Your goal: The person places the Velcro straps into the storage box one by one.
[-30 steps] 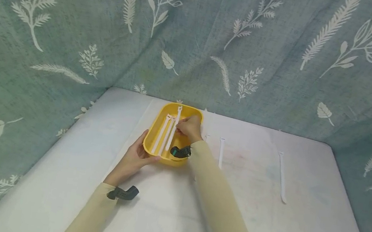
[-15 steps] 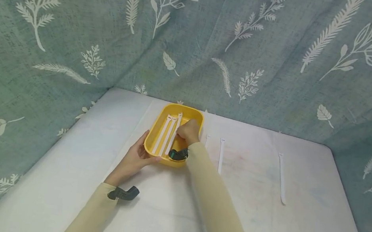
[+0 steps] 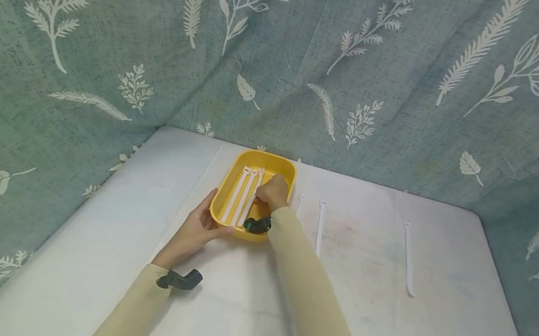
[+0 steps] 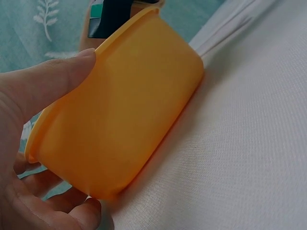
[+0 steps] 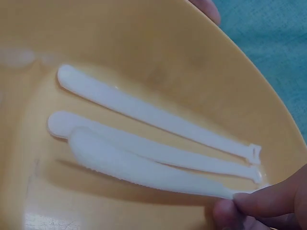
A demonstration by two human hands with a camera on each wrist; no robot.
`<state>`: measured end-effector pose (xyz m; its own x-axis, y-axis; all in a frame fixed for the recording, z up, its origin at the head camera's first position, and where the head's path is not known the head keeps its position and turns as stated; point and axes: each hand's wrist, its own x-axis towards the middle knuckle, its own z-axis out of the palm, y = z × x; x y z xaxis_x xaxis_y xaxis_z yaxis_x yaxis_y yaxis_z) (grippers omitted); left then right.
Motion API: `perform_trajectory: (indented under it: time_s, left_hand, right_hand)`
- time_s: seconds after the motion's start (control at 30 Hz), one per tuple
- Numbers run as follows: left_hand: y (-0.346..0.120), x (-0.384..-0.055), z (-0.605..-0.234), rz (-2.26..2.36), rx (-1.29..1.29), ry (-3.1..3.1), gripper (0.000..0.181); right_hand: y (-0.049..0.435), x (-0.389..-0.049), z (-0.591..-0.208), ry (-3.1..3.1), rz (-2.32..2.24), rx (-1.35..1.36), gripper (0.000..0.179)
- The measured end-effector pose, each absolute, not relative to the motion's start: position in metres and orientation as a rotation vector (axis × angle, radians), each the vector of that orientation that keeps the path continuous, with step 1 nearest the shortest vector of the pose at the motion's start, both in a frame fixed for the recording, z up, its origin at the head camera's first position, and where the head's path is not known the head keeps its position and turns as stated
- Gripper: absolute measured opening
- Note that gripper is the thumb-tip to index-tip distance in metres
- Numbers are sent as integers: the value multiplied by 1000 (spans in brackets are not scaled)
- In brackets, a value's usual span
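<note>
A yellow plastic tray [image 3: 277, 161] stands at the back of the white table. My left hand [image 3: 193, 231] grips its near left corner; the left wrist view has the thumb on the rim and curled fingers around the tray's end wall [image 4: 120, 105]. My right hand [image 3: 273, 192] reaches inside, pinching one white hook-and-loop cable tie [image 5: 144, 170] near its slotted end between thumb and fingertips. The tie's rounded end arches above the tray floor. Beside it, two similar ties, an outer tie [image 5: 158, 117] and a middle tie [image 5: 158, 148], lie lengthwise in the tray.
On the table right of the tray lie more white ties: one partly hidden tie [image 3: 300, 204] by the right sleeve, a straight tie [image 3: 320, 228] and a farther tie [image 3: 409, 258]. A leaf-patterned green curtain [image 3: 283, 77] hangs right behind the table.
The right hand has lowered the pinched tie into the tray and moved slightly nearer the body, bringing it alongside the other two. The left hand keeps its grip on the tray.
</note>
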<state>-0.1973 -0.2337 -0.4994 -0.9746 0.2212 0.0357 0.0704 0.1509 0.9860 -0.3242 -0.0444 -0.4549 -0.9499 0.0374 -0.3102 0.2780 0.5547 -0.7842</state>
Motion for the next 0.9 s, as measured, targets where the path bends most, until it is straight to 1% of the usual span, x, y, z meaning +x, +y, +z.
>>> perform_trajectory:
  time_s: [0.2, 0.43, 0.9]
  left_hand:
    - [-233, -198, -500, 1943, 288, 2309, 115]
    - [-234, -198, -499, 1916, 283, 2331, 115]
    - [-235, -197, -500, 1905, 253, 2341, 113]
  right_hand:
    - [-45, -324, -456, 2554, -1333, 255, 7]
    - [-45, -323, -455, 2574, -1338, 253, 10]
    - [-48, -321, -458, 2597, -1357, 254, 8]
